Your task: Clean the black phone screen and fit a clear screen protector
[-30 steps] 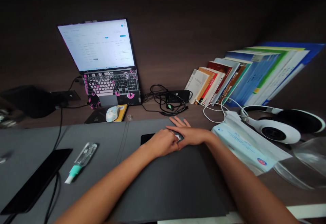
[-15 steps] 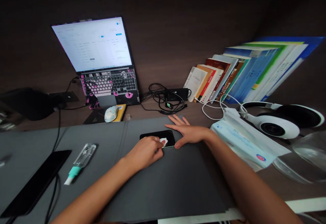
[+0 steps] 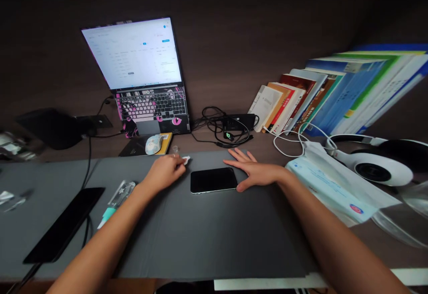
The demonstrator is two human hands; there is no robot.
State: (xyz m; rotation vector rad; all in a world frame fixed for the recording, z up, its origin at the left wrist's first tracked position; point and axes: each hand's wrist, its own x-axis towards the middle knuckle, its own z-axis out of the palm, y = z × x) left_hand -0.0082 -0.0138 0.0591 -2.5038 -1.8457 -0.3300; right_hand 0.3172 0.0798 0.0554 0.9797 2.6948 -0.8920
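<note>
A phone [image 3: 214, 180] lies flat on the grey desk mat [image 3: 207, 236], its dark screen facing up. To its left, my left hand [image 3: 164, 171] is closed on a small crumpled white tissue [image 3: 186, 160] that pokes out from its fingertips. My right hand [image 3: 252, 171] rests open on the mat with fingers spread, the thumb close to the phone's right end. A clear spray bottle [image 3: 122, 193] with a green collar lies beyond my left forearm, which partly covers it.
A laptop [image 3: 154, 106] stands at the back left, with a mouse [image 3: 154, 144] before it. Black cables and a power adapter [image 3: 239, 122] sit behind the mat. Books [image 3: 347, 89], headphones [image 3: 374, 171] and a tissue pack [image 3: 327, 187] are on the right. A black tablet-like slab [image 3: 65, 225] lies left.
My left hand has lifted off the phone screen and moved left and away with the tissue. My right hand stays by the phone. The whole view has shifted slightly.
</note>
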